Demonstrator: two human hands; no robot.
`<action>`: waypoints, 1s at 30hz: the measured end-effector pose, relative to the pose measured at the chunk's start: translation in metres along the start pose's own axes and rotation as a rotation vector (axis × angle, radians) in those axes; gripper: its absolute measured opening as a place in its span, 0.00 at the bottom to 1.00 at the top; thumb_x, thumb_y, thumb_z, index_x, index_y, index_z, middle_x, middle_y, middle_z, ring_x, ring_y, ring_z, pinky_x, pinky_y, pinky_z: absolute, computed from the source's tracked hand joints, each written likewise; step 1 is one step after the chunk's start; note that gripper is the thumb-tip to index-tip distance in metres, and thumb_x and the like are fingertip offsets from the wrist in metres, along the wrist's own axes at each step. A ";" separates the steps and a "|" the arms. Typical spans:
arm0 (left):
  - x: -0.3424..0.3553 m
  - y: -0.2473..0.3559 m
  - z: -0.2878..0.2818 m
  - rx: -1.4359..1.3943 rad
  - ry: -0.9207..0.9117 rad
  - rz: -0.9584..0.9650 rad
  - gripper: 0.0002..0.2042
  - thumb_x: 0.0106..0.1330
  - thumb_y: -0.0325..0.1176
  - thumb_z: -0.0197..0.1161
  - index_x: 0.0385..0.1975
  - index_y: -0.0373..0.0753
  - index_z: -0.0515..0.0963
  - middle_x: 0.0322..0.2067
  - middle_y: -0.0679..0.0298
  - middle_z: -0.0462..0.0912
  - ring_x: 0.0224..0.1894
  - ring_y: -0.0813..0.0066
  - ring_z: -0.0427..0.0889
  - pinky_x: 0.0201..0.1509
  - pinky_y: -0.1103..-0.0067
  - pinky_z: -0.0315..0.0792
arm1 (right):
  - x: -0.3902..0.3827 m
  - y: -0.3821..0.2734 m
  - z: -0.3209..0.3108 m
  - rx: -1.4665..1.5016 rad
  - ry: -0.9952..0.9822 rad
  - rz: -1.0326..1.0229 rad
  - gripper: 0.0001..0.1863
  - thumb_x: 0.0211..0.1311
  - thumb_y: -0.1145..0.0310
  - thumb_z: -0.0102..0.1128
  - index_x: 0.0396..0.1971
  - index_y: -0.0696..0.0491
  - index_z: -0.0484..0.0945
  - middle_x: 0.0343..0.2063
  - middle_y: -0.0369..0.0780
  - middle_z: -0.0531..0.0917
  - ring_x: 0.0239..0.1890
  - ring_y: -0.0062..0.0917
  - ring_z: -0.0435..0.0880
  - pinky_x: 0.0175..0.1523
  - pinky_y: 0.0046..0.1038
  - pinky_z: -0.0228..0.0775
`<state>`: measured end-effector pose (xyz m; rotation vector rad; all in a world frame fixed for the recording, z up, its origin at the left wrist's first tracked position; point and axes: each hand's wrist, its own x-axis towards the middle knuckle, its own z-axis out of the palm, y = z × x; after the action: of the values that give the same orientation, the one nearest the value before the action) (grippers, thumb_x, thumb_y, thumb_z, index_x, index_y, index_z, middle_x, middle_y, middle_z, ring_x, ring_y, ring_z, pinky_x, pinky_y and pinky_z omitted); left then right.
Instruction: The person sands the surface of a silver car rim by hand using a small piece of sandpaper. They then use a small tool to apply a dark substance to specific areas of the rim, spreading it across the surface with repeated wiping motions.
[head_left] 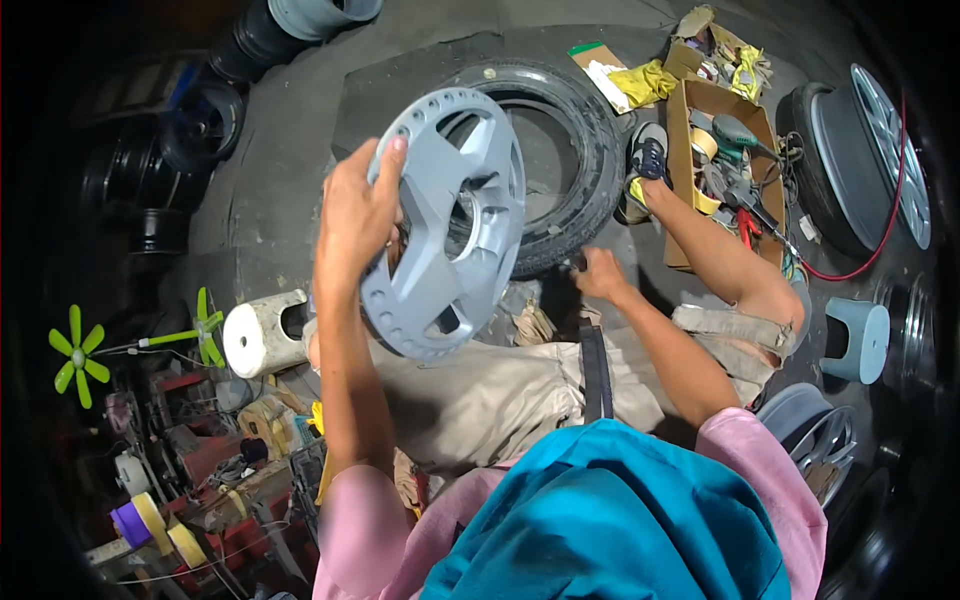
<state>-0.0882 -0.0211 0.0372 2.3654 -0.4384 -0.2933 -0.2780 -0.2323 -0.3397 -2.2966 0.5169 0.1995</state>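
Observation:
My left hand (352, 218) grips the left rim of a grey wheel disc (424, 240), its thumb lying over the front. The disc is tilted up above the floor, with wide spokes, a round centre hole and small holes along its edge. Beneath and behind it a black tyre (600, 155) lies flat, partly covered by the disc. Close to the tyre's near right edge is my right hand (603, 277), fingers curled in. Whatever those fingers may hold is too small and dark to make out.
Right of my shoe, a cardboard box (678, 215) holds tools, tape rolls and a green power tool (733, 131). A red hose (868, 268) curves past a tyred wheel (825, 165). Stools, white (262, 338) and blue (860, 340), flank me. Green fan blades (78, 355) stand left.

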 end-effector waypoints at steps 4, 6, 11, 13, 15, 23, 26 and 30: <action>0.019 -0.003 0.003 0.014 -0.067 0.099 0.25 0.79 0.52 0.59 0.38 0.31 0.84 0.14 0.62 0.74 0.16 0.76 0.75 0.25 0.72 0.71 | -0.015 -0.062 -0.077 0.208 -0.002 -0.009 0.15 0.60 0.63 0.72 0.34 0.61 0.81 0.28 0.53 0.84 0.29 0.46 0.84 0.38 0.42 0.75; 0.030 -0.008 0.006 0.025 -0.075 0.145 0.26 0.78 0.53 0.59 0.38 0.31 0.85 0.14 0.61 0.74 0.18 0.75 0.75 0.28 0.71 0.72 | -0.031 -0.082 -0.097 0.243 0.040 -0.069 0.14 0.61 0.64 0.72 0.35 0.61 0.80 0.27 0.51 0.83 0.28 0.43 0.82 0.37 0.41 0.74; 0.036 -0.014 0.007 0.028 -0.048 0.297 0.26 0.77 0.54 0.60 0.40 0.31 0.86 0.17 0.59 0.75 0.23 0.70 0.73 0.35 0.68 0.72 | -0.070 -0.137 -0.111 0.386 -0.031 -0.162 0.15 0.64 0.70 0.69 0.47 0.59 0.78 0.27 0.49 0.82 0.29 0.40 0.82 0.39 0.39 0.75; 0.035 -0.012 0.013 -0.024 -0.059 0.286 0.25 0.77 0.52 0.61 0.40 0.30 0.86 0.18 0.57 0.75 0.24 0.67 0.73 0.35 0.68 0.73 | -0.069 -0.139 -0.089 0.403 -0.036 -0.269 0.20 0.66 0.73 0.65 0.56 0.58 0.77 0.33 0.51 0.83 0.32 0.44 0.84 0.41 0.41 0.76; 0.032 -0.008 0.016 0.020 -0.038 0.354 0.23 0.76 0.50 0.62 0.41 0.30 0.86 0.19 0.54 0.76 0.23 0.65 0.73 0.36 0.67 0.73 | -0.055 -0.147 -0.060 0.385 0.082 -0.618 0.26 0.66 0.73 0.65 0.64 0.58 0.74 0.39 0.53 0.84 0.39 0.49 0.86 0.45 0.44 0.77; 0.023 -0.008 0.014 -0.017 0.005 0.332 0.23 0.75 0.49 0.62 0.42 0.29 0.86 0.22 0.45 0.81 0.24 0.58 0.79 0.37 0.64 0.75 | -0.051 -0.133 -0.068 -0.041 -0.173 -0.590 0.34 0.60 0.82 0.59 0.70 0.52 0.75 0.39 0.51 0.81 0.38 0.51 0.85 0.44 0.44 0.79; 0.015 -0.006 0.010 0.007 -0.058 0.284 0.25 0.77 0.51 0.62 0.47 0.30 0.86 0.22 0.60 0.81 0.27 0.77 0.76 0.34 0.73 0.73 | -0.048 -0.139 -0.072 -0.111 -0.154 -0.582 0.35 0.59 0.81 0.59 0.70 0.49 0.75 0.40 0.51 0.85 0.37 0.50 0.86 0.43 0.45 0.80; 0.016 0.000 0.016 -0.014 -0.070 0.358 0.24 0.77 0.51 0.63 0.46 0.30 0.87 0.20 0.60 0.78 0.25 0.78 0.74 0.32 0.73 0.71 | -0.017 -0.152 -0.052 -0.137 -0.029 -0.647 0.32 0.61 0.78 0.56 0.68 0.48 0.77 0.37 0.51 0.88 0.35 0.48 0.88 0.42 0.45 0.81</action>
<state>-0.0786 -0.0371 0.0245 2.2163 -0.8753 -0.2105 -0.2297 -0.1687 -0.1988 -2.4610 -0.2756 -0.0529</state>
